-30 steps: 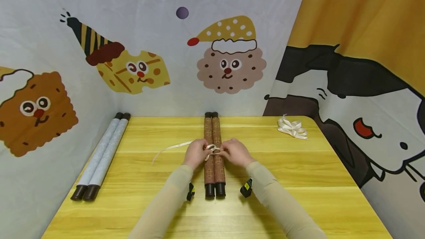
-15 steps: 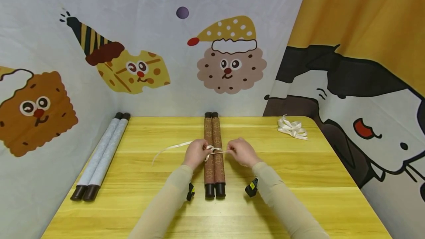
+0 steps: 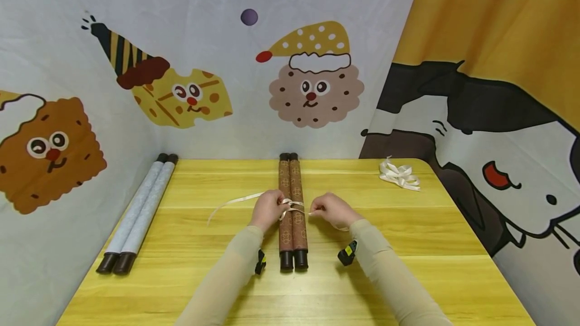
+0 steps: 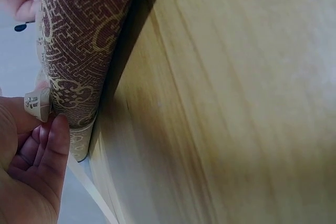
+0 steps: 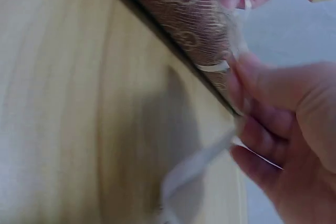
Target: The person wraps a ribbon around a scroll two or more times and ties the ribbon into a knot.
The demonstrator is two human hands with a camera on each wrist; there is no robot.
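A brown patterned scroll, its two rolls side by side with dark end caps, lies lengthwise in the middle of the table. A thin cream ribbon runs round it. At the scroll's left side my left hand pinches a ribbon loop between thumb and finger. Just right of the scroll, my right hand pinches the ribbon's other part, and a loose tail hangs below its fingers in the right wrist view. One ribbon end trails left across the table. Fingers partly hide the crossing.
A pale blue scroll with dark caps lies at the table's left edge. A loose heap of cream ribbon sits at the back right of the wooden table. Printed cloth hangs behind.
My right hand has moved right, away from the scroll, with the ribbon between its fingers. The left hand has stayed at the loop.
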